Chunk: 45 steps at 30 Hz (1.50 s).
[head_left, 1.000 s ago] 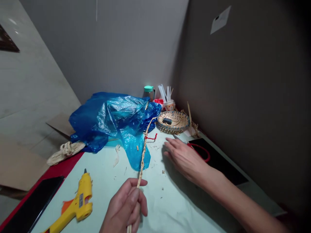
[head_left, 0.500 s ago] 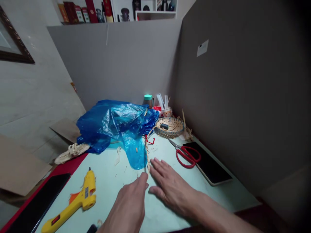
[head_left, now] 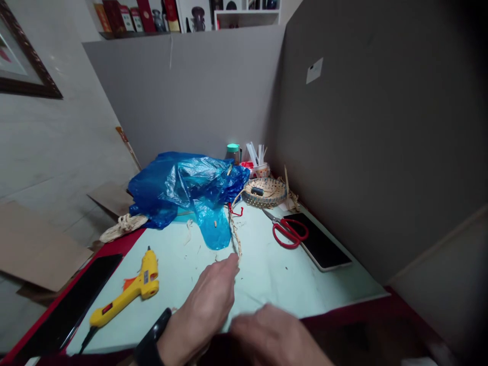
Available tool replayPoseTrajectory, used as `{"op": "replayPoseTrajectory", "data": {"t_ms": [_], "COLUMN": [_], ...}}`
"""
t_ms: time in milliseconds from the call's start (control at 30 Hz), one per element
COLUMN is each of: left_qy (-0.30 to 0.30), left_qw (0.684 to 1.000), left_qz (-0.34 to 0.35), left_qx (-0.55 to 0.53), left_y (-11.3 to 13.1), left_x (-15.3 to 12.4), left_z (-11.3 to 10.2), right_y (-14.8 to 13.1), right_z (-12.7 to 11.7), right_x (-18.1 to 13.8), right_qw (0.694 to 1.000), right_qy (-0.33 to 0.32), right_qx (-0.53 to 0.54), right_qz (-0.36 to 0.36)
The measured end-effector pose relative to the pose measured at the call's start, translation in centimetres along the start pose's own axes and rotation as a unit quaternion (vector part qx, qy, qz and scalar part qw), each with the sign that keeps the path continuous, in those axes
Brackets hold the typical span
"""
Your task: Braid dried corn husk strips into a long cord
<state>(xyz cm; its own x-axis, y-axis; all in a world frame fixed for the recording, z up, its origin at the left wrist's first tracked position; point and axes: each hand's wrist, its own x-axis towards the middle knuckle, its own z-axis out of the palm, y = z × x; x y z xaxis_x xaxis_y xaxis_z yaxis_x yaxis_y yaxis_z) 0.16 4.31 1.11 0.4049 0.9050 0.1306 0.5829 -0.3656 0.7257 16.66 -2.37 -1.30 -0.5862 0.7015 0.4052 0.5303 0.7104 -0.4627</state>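
Note:
A thin braided straw cord (head_left: 233,229) runs from the blue plastic bag (head_left: 186,185) down across the pale green mat (head_left: 267,269). My left hand (head_left: 206,305), with a black band at the wrist, rests on the mat with its fingertips pinched at the cord's near end. My right hand (head_left: 274,335) is low at the near edge of the table, blurred by motion, and touches nothing that I can make out.
A yellow glue gun (head_left: 127,295) lies at the left beside a black slab (head_left: 72,305). Red-handled scissors (head_left: 287,229) and a dark phone (head_left: 318,246) lie at the right. A woven basket (head_left: 265,192), a jar and a cup of sticks stand at the back corner.
My right hand has pulled back from the mat's middle to the near table edge. My left hand stays on the cord's end. The camera has backed away a little.

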Motion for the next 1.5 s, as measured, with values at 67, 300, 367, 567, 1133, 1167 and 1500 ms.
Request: {"op": "replayPoseTrajectory", "data": {"t_ms": [67,300,367,567,1133,1167,1500], "left_qy": [0.004,-0.045,-0.051,-0.062,0.042,0.042,0.002], "left_qw": [1.0,0.964,0.946,0.932,0.994,0.996,0.969], "left_qz": [-0.021,-0.103,-0.125,-0.141,-0.076,-0.068,-0.183], "left_qx": [-0.016,-0.239,-0.293,-0.328,-0.073,-0.045,-0.167], "left_y": [0.4,1.0,0.7,0.7,0.7,0.7,0.4], "left_x": [0.0,0.1,-0.1,-0.9,-2.4,-2.4,-1.2], "left_z": [0.3,0.5,0.6,0.1,0.5,0.4,-1.9], "right_y": [1.0,5.8,6.2,5.6,3.2,3.2,3.7], "right_z": [-2.0,-2.7,-2.1,-1.7,-0.6,-0.6,-0.9], "right_x": [1.0,4.9,5.6,5.6,5.6,5.6,5.2], "right_qw": [0.985,0.898,0.88,0.886,0.873,0.874,0.77], "right_qy": [0.059,0.087,0.094,0.052,0.055,0.057,0.035], "right_qx": [0.09,0.335,0.376,0.369,0.389,0.387,0.539], "right_qz": [0.133,0.271,0.274,0.276,0.289,0.288,0.339]}}
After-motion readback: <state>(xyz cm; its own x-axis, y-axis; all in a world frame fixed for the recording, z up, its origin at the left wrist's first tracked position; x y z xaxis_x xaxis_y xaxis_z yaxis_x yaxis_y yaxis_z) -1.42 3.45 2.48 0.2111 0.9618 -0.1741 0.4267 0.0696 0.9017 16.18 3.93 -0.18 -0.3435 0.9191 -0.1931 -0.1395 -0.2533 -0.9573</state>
